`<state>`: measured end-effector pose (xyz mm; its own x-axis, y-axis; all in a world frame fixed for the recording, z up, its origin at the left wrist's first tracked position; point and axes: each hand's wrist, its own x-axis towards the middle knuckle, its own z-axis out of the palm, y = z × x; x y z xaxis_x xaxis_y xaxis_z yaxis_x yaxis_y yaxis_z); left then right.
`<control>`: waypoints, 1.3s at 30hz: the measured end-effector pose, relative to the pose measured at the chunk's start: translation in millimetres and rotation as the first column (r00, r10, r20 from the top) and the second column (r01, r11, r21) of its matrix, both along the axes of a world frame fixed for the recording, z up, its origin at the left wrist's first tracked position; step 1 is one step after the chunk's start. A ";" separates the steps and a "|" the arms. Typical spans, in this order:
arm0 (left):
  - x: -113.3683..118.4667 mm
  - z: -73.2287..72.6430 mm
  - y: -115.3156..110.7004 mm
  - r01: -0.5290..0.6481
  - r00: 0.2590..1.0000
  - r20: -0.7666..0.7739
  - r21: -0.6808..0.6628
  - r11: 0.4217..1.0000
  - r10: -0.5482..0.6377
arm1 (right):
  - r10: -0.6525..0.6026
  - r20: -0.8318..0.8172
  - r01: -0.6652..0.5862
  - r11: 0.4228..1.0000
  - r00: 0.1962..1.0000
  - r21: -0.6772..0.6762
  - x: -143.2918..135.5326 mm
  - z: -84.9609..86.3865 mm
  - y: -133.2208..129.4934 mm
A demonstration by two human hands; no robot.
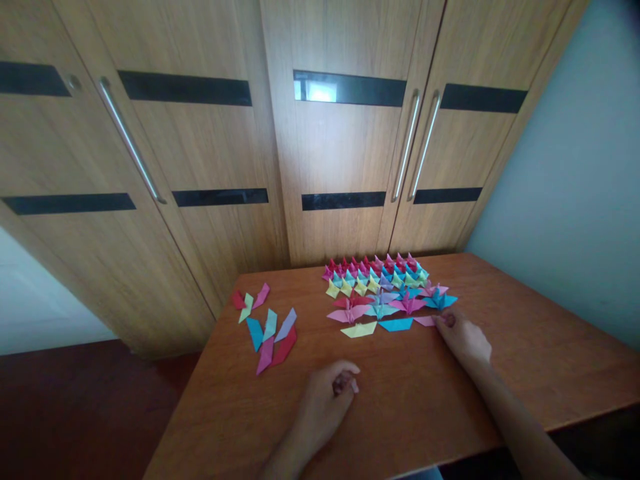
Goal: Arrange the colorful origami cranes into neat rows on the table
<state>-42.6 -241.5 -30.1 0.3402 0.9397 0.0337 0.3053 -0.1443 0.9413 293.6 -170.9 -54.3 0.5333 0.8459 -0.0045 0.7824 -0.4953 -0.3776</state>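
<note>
My right hand (463, 337) pinches the right end of a pink folded paper piece (425, 321), which lies at the end of a row. Left of it in that row are a blue folded piece (396, 325) and a pale yellow one (359, 330). Just behind sit spread-winged paper cranes, among them a blue crane (440, 299), a magenta crane (408, 303) and a light pink crane (349, 312). My left hand (330, 393) rests near the table's front with its fingers curled in, and nothing shows in them.
Several rows of small folded cranes (373, 270) stand at the back of the brown table (400, 400). On the left lie loose flat folded pieces, including a red one (285, 345) and a lilac one (287, 325). A wooden wardrobe (345, 147) rises behind; a pale wall (565, 200) is right.
</note>
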 end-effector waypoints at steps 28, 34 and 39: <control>-99.0 13.9 18.5 -0.205 0.572 -0.573 0.593 0.778 0.587 | 0.751 -0.202 -0.660 0.653 0.629 0.372 -167.8 10.1 -66.7; -128.0 9.5 21.6 -0.206 0.375 -0.740 0.521 0.828 0.558 | 0.761 -0.177 -0.687 0.643 0.624 0.340 -166.0 11.5 -69.5; -129.8 9.1 24.9 -0.230 0.407 -0.741 0.482 0.845 0.533 | 0.746 -0.163 -0.678 0.658 0.645 0.327 -166.5 11.1 -69.3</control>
